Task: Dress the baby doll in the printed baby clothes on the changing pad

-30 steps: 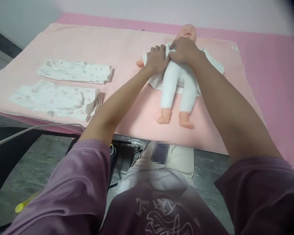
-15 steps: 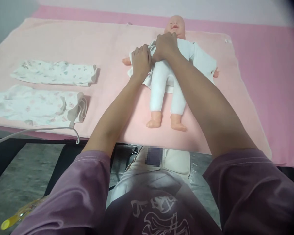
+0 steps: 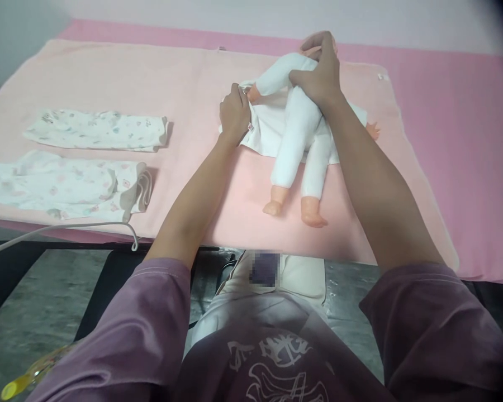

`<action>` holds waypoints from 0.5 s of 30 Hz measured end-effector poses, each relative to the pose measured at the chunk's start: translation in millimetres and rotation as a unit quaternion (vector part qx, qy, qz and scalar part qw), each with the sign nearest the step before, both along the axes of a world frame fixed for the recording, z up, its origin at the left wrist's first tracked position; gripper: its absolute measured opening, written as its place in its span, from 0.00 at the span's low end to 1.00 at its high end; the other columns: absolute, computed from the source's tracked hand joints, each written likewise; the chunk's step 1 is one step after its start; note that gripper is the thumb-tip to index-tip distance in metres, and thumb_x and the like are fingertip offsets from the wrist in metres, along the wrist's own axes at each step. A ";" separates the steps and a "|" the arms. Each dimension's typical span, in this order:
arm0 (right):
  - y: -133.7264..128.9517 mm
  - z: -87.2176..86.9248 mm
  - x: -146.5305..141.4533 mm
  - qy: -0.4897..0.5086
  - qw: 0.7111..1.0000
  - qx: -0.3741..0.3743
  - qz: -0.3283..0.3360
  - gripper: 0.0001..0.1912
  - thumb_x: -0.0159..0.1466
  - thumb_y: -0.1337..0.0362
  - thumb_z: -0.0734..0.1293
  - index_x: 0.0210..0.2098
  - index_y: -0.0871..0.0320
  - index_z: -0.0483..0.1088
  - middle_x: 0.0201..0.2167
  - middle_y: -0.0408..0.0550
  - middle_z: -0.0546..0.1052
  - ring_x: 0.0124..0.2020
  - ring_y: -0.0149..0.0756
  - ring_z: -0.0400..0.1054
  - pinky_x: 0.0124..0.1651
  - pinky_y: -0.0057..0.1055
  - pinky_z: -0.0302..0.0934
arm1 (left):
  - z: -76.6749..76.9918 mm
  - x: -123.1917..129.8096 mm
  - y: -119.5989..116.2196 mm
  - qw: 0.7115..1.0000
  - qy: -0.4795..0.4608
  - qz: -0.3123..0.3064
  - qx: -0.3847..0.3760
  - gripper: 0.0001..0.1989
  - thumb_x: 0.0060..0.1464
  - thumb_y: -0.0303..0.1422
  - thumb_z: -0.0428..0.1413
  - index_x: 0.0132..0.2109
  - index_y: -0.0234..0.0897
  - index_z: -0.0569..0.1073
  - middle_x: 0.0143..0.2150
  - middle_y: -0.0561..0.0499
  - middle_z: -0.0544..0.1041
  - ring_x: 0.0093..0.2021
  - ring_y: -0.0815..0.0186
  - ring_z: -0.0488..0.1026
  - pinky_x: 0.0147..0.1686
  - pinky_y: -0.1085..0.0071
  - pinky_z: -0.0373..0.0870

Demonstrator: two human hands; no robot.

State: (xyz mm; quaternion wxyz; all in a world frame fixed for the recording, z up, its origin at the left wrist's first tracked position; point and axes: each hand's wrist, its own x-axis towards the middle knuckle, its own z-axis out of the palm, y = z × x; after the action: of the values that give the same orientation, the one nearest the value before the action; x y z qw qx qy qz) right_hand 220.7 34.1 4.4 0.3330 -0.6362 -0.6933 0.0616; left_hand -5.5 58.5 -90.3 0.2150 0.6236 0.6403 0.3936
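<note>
A baby doll (image 3: 295, 131) with a white cloth body lies tilted onto its side, its bare feet toward me. My right hand (image 3: 324, 78) is wrapped round its upper body, thumb on the chest and fingers up near the head, which they partly hide. Under the doll spreads a white baby shirt (image 3: 266, 131), one sleeve still round the arm at the right. My left hand (image 3: 235, 114) is closed on the shirt's left side. The doll's free hand (image 3: 254, 93) touches the cloth beside my left fingers.
Two folded printed baby garments, an upper one (image 3: 100, 131) and a lower one (image 3: 62, 184), lie at the left on the pink blanket (image 3: 193, 167). A white cable (image 3: 88, 225) crosses the front edge. A yellow-capped bottle (image 3: 19, 387) is low at the left.
The doll's arm at the left has come out of the shirt sleeve. My right hand has moved right and tilted the doll's body; my left hand still grips the shirt.
</note>
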 end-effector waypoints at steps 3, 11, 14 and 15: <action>-2.0 3.2 4.1 0.017 0.999 -0.026 0.008 0.24 0.73 0.70 0.72 0.68 0.62 0.72 0.70 0.45 0.81 0.63 0.23 0.74 0.62 0.20 0.68 | 0.7 -0.6 0.6 1.000 -0.006 0.003 -0.003 0.43 0.73 0.75 0.32 0.58 0.47 0.73 0.56 0.46 0.79 0.58 0.58 0.62 0.70 0.55 0.51; 11.9 -3.2 19.0 0.040 0.999 -0.003 0.007 0.22 0.77 0.69 0.70 0.69 0.64 0.72 0.73 0.46 0.78 0.65 0.19 0.74 0.64 0.17 0.64 | 1.8 -8.4 1.9 0.999 -0.048 -0.016 -0.017 0.53 0.55 0.88 0.38 0.52 0.49 0.78 0.48 0.46 0.84 0.66 0.55 0.69 0.69 0.54 0.58; 12.9 -4.4 15.2 0.020 1.000 -0.018 0.013 0.25 0.78 0.66 0.71 0.71 0.65 0.71 0.73 0.47 0.79 0.63 0.20 0.73 0.64 0.19 0.64 | 5.3 -7.4 -3.1 0.999 -0.032 -0.032 0.000 0.64 0.48 0.90 0.27 0.62 0.50 0.77 0.51 0.50 0.86 0.63 0.62 0.66 0.68 0.60 0.56; 13.0 -4.4 10.6 0.013 0.999 -0.032 0.014 0.26 0.77 0.66 0.73 0.71 0.65 0.71 0.72 0.46 0.80 0.63 0.21 0.73 0.65 0.20 0.64 | 6.6 -6.9 -4.6 0.999 -0.024 -0.047 -0.003 0.68 0.47 0.89 0.21 0.67 0.50 0.74 0.54 0.52 0.85 0.65 0.63 0.64 0.69 0.62 0.54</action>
State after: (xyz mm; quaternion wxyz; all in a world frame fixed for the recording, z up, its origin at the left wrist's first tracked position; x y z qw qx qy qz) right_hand 231.3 47.2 -0.1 0.3211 -0.6357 -0.6953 0.0966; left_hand -12.4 53.9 -83.6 0.2499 0.6429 0.6061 0.3960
